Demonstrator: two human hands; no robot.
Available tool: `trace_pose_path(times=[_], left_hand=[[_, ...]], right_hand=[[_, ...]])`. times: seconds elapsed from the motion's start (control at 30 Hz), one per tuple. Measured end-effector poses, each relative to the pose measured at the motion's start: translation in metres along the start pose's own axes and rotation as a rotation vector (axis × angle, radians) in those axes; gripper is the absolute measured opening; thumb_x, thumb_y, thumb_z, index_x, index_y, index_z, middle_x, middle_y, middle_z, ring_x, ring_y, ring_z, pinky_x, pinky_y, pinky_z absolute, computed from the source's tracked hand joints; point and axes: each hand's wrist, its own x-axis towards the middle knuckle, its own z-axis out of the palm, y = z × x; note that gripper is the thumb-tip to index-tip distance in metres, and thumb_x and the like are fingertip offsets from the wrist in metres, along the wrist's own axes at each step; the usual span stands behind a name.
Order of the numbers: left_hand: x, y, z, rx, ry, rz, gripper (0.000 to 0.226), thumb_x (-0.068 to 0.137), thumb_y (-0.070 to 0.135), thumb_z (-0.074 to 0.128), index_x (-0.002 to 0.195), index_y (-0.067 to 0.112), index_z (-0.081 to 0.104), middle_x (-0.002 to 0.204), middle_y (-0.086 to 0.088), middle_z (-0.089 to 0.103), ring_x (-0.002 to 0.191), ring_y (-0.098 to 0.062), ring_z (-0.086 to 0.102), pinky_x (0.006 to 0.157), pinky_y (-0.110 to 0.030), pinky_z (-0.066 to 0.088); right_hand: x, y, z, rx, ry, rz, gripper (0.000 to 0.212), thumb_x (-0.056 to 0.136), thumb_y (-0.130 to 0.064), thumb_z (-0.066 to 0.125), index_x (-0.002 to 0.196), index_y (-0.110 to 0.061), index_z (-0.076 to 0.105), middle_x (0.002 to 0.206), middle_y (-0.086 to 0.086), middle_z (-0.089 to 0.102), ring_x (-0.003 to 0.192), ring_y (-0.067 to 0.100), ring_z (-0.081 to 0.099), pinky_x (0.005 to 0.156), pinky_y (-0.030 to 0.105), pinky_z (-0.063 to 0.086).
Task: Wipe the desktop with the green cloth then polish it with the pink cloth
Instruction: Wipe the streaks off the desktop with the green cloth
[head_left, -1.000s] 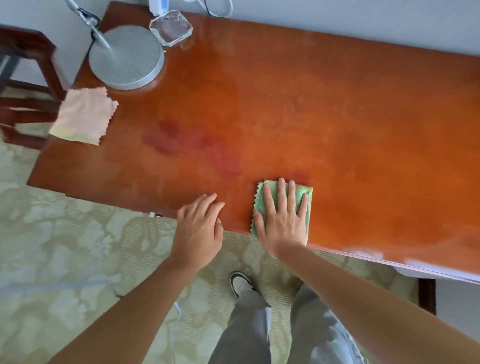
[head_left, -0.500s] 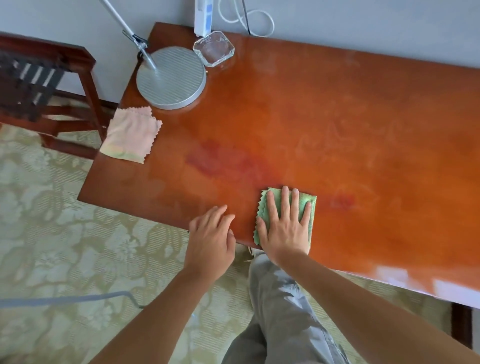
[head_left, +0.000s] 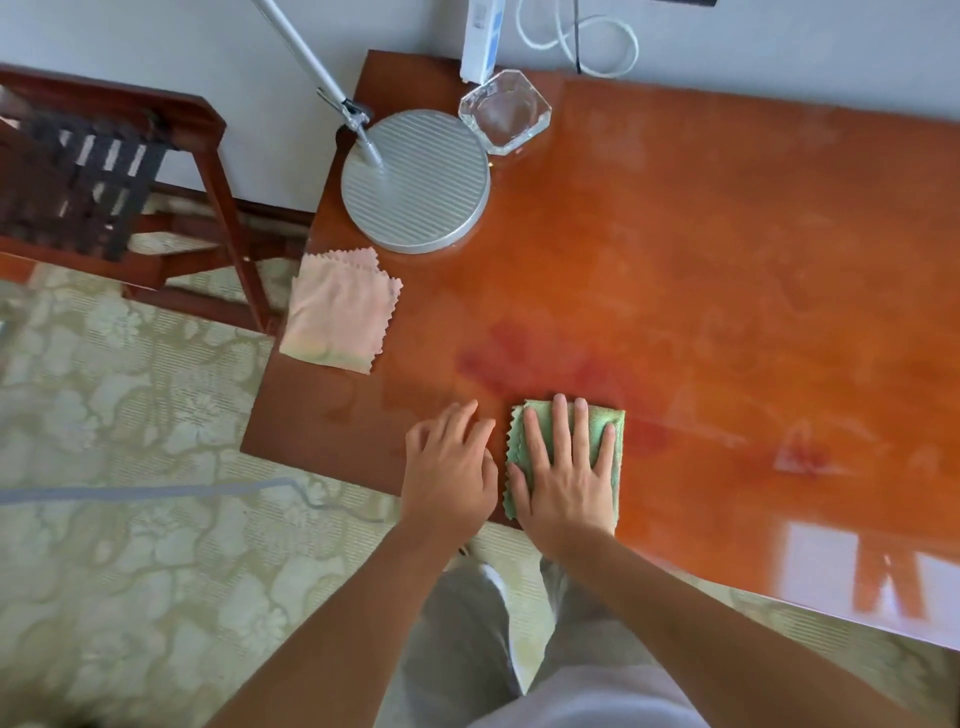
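A folded green cloth (head_left: 615, 421) lies near the front edge of the glossy orange-brown desktop (head_left: 727, 286). My right hand (head_left: 566, 473) presses flat on it with straight, spread fingers. Just left of the cloth, my left hand (head_left: 449, 467) rests on the desk's front edge, fingers relaxed, holding nothing. The pink cloth (head_left: 337, 312) lies folded at the desk's left edge, apart from both hands, partly overhanging the side.
A round silver lamp base (head_left: 415, 182) with its slanted pole stands at the back left corner. Beside it are a clear glass ashtray (head_left: 504, 111) and a white cable (head_left: 582, 47). A dark wooden chair (head_left: 114, 171) stands left of the desk on patterned carpet.
The desk's left end has come further into view. Both hands and the green cloth now lie closer to the desk's left end, still at the front edge.
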Motion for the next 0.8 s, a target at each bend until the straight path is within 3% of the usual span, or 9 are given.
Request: trace_pose_path(times=[0.17,0.33,0.5,0.8], left_hand=[[0.015,-0.064,-0.018,0.014,-0.019,-0.012,0.037,0.092,0.020,0.058,0.128,0.015,0.064,0.146,-0.007,0.055,0.136,-0.024,0.048,0.106,-0.048,0.037],[0.024,-0.151,-0.051,0.015,0.042,0.089,0.038,0.088,0.017,0.063,0.126,0.016,0.065,0.141,-0.003,0.057,0.130,-0.022,0.053,0.101,-0.043,0.039],[0.032,-0.231,-0.075,0.029,0.053,0.046,0.038,0.089,0.016,0.063,0.127,0.014,0.064,0.143,-0.007,0.056,0.131,-0.028,0.052,0.102,-0.049,0.041],[0.057,-0.269,-0.089,0.095,-0.048,0.125,0.043,0.096,0.027,0.052,0.139,0.020,0.053,0.155,-0.004,0.043,0.140,-0.024,0.040,0.108,-0.045,0.035]], right_hand=[[0.019,-0.057,0.005,0.000,0.005,0.028,0.071,0.099,-0.055,0.026,0.160,-0.021,0.012,0.166,0.016,0.007,0.153,0.036,-0.002,0.120,0.062,0.004],[0.037,-0.124,0.012,0.028,0.060,0.178,0.069,0.100,-0.055,0.026,0.159,-0.022,0.011,0.166,0.015,0.009,0.153,0.036,0.000,0.120,0.061,0.003],[0.058,-0.195,0.016,0.051,0.048,0.195,0.069,0.100,-0.055,0.026,0.159,-0.021,0.013,0.166,0.016,0.009,0.153,0.036,0.000,0.120,0.062,0.004],[0.079,-0.286,0.025,0.160,0.038,0.235,0.067,0.101,-0.051,0.023,0.159,-0.019,0.015,0.166,0.017,0.006,0.153,0.036,-0.001,0.120,0.062,0.003]])
